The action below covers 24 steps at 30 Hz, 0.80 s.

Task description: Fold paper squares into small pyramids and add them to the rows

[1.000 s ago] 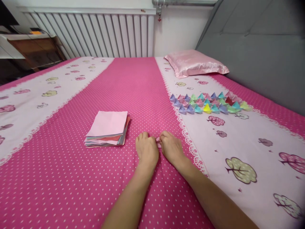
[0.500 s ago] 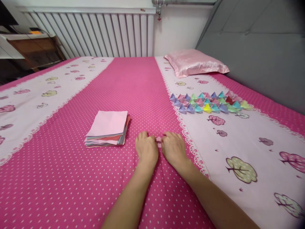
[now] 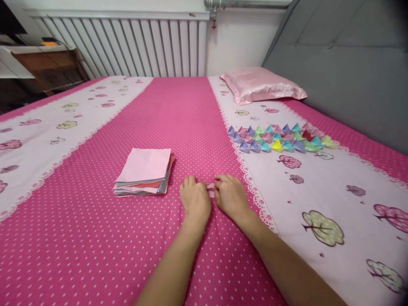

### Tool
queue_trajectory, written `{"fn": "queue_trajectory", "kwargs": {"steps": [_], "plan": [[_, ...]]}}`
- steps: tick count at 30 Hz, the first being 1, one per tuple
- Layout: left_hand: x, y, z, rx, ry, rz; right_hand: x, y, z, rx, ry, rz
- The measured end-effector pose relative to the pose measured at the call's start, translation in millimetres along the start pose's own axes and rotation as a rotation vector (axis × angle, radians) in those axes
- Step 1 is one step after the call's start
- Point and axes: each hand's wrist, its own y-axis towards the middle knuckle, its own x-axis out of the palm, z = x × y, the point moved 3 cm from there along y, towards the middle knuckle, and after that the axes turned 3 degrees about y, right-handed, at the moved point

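Observation:
A small folded piece of pink paper (image 3: 211, 190) lies on the dotted bedspread between my hands, mostly covered by them. My left hand (image 3: 195, 197) is closed on its left side, fingers curled down. From the right, my right hand (image 3: 231, 195) grips the other side with bent fingers. To the left of my hands sits a stack of square coloured paper (image 3: 146, 165), a pale pink sheet on top. Several folded paper boats (image 3: 277, 145) in purple, blue, green, pink, red and yellow stand in rows to the right.
The pink and white bedspread (image 3: 105, 238) spreads beneath everything. A shiny pink pillow (image 3: 261, 84) lies at the far right by a grey padded headboard (image 3: 344, 72). A white radiator (image 3: 127, 46) lines the back wall, and a wooden desk (image 3: 47, 63) stands far left.
My hands have shifted very slightly, and a little more of the pink paper shows between them. The paper stack and the boats stay where they were.

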Motion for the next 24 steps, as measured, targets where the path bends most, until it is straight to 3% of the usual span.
{"fn": "queue_trajectory", "kwargs": {"steps": [12, 24], "plan": [[2.4, 1, -1, -0.006, -0.014, -0.023, 10, 6, 6, -0.089, 0.194, 0.076], [1.9, 1, -2, 0.018, -0.049, 0.000, 14, 9, 9, -0.094, 0.280, 0.039]]}}
